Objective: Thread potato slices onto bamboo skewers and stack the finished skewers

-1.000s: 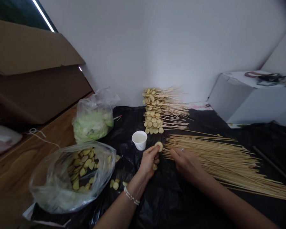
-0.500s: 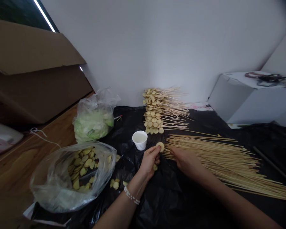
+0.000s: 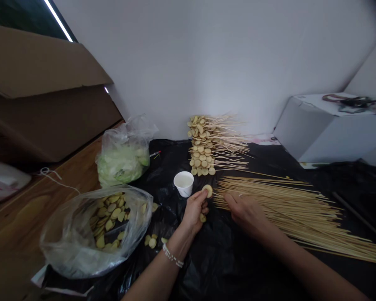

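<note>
Between thumb and finger, my left hand [image 3: 194,210] pinches a round pale slice [image 3: 208,191]; another slice [image 3: 203,218] shows under its curled fingers. My right hand [image 3: 244,209] is closed at the left ends of a spread of bare wooden sticks [image 3: 288,205]; whether it grips one is too small to tell. Behind both hands lies a stack of skewered slices [image 3: 202,156], their sticks pointing right. A white paper cup [image 3: 183,184] stands just beyond my left hand. An open clear plastic bag [image 3: 71,255] at the left holds many slices.
A bag of green leafy pieces [image 3: 121,161] sits at the back left, with a red-tipped pen [image 3: 155,154] beside it. Loose slices [image 3: 151,241] lie on the black plastic sheet [image 3: 216,267]. Cardboard [image 3: 46,121] stands far left; a white box [image 3: 338,129] stands back right.
My left hand and its slice have shifted slightly left and up. The back of my right hand has turned a little, and a ring now shows on it.
</note>
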The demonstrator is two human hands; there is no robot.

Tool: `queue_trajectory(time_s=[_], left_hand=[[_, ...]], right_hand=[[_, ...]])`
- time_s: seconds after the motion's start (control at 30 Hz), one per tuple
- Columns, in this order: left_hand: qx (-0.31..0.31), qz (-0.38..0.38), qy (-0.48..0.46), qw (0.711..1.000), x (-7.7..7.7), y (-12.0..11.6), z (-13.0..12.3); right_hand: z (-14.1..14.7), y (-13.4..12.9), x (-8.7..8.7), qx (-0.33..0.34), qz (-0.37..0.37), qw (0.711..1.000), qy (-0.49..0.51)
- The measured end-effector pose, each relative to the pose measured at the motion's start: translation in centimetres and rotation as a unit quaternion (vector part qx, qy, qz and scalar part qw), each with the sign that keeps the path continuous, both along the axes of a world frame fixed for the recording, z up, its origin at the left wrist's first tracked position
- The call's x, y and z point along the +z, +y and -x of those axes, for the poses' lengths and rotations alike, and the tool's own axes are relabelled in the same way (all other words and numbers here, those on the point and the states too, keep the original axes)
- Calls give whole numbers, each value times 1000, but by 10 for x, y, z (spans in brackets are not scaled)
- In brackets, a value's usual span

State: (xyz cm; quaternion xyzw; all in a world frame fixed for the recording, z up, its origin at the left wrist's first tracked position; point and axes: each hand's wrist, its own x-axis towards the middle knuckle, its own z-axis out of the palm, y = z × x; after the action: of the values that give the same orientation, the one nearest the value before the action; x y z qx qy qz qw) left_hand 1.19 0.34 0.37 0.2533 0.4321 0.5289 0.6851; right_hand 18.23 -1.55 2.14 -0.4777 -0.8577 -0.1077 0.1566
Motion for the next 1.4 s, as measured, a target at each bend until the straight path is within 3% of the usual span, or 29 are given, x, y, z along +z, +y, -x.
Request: queue_trajectory(time_s=[0.27,0.57,0.83,1.13,1.4], left_hand=[[-21,-8,30,999,0,-3,-1],[-26,-10,29,999,-1,-2,-1],[-36,-6,35,999,0,-3,-1],[-2,-7,19,1000,3,1,2],[-42,-17,48,998,4,-4,-2]], right_hand=[[1,2,3,-30,96,995,-7],[5,0,-6,-12,65,996,63],[2,11,-8,-12,184,977,111],[1,8,-14,17,84,989,122],[4,6,-14,-19,160,977,140]])
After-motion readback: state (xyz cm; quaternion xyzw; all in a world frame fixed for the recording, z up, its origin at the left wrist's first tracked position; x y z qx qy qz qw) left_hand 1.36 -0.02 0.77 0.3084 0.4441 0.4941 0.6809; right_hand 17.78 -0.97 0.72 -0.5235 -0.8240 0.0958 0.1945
